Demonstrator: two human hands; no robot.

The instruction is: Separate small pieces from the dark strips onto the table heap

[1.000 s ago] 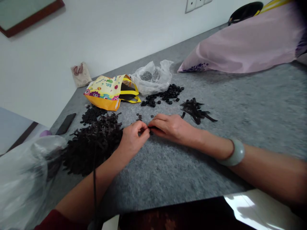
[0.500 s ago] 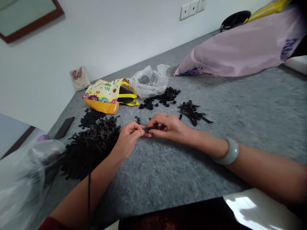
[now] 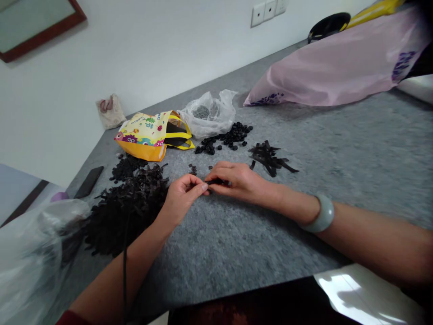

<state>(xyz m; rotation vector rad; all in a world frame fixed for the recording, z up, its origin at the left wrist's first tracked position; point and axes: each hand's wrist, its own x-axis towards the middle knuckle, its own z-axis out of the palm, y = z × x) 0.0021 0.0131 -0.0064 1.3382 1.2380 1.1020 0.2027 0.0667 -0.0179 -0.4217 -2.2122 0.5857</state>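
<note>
Over the grey table [image 3: 219, 243], my two hands meet fingertip to fingertip. A dark strip [image 3: 219, 182] runs between them, mostly covered by fingers. My left hand [image 3: 184, 194] pinches one end with thumb and forefinger. The rest of the strip lies under the curled fingers of my right hand [image 3: 237, 180], closed around it. Just behind the hands are a few small dark bits [image 3: 192, 169]. A loose bunch of black strips [image 3: 270, 158] lies beyond my right hand. To the left of my left hand rises a large heap of black strips [image 3: 125, 216].
Black round pieces [image 3: 233, 136] lie before a clear plastic bag [image 3: 206, 118]. A yellow printed bag [image 3: 145, 135] lies farther left, near more black round pieces [image 3: 125, 169] and a dark flat object [image 3: 89, 182]. A pink bag [image 3: 331, 67] covers the back right.
My fingertips have drawn slightly closer together, so less of the strip shows between them. The whole view has shifted a little.
</note>
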